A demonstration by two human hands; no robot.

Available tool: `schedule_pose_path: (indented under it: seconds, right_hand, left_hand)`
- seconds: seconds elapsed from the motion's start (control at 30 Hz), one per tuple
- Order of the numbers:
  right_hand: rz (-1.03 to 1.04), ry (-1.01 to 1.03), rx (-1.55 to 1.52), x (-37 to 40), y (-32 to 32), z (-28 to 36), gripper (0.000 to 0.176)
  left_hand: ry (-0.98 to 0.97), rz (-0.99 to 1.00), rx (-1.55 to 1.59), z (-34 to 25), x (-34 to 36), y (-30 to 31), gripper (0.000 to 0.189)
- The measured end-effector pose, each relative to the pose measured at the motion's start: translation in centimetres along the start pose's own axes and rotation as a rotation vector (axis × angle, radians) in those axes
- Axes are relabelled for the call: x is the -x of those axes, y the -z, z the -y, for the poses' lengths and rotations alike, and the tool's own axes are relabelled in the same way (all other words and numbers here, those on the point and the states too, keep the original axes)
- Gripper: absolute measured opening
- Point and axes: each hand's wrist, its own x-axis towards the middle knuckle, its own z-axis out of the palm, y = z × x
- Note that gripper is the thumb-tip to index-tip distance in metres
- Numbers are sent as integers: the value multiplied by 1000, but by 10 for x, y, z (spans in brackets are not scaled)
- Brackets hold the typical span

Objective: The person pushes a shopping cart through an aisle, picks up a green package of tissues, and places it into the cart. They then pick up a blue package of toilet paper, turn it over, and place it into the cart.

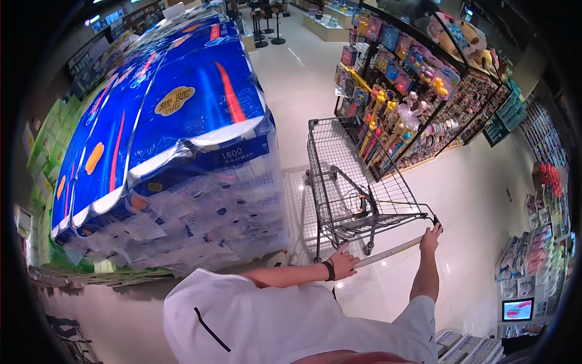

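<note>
A dark wire shopping cart [364,194] stands in front of me, its basket showing nothing inside. My left hand [344,262], with a dark band at the wrist, is closed on the left end of the cart's pale handle bar [391,252]. At the bar's right end, my right hand [430,238] is wrapped round it near the dark corner piece. Close on the cart's left rises a big stack of blue and white plastic-wrapped packs [182,103].
Ahead on the right, a rack [394,79] holds hanging toys and small accessories. A tiled aisle [285,73] runs between stack and rack towards display tables [324,27]. Shelves with a small screen [517,310] stand at the far right.
</note>
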Motion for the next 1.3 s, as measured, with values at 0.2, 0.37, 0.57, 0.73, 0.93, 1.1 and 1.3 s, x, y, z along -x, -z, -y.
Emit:
schedule_pose_path:
  seconds: [0.2, 0.37, 0.57, 0.73, 0.93, 1.1, 1.3]
  right_hand:
    - [-126, 130, -35, -101, -22, 42, 34]
    - [21, 210, 29, -170, 16, 94, 36]
    - [91, 367, 92, -239, 55, 157, 41]
    - [23, 528, -54, -278, 60, 195, 51]
    - [22, 576, -7, -298, 67, 239, 54]
    - [287, 700, 146, -325, 88, 272, 45]
    - [1030, 1019, -673, -353, 163, 337, 65]
  left_hand:
    - [115, -168, -87, 61, -38, 20, 39]
    - [180, -287, -23, 112, -73, 34, 41]
    - [379, -356, 62, 161, -110, 62, 40]
    - [621, -449, 178, 193, -128, 67, 42]
    - [911, -378, 62, 185, -133, 96, 56]
    - [936, -762, 361, 137, -120, 93, 70]
    - [1052, -1280, 148, 20, -29, 135, 27]
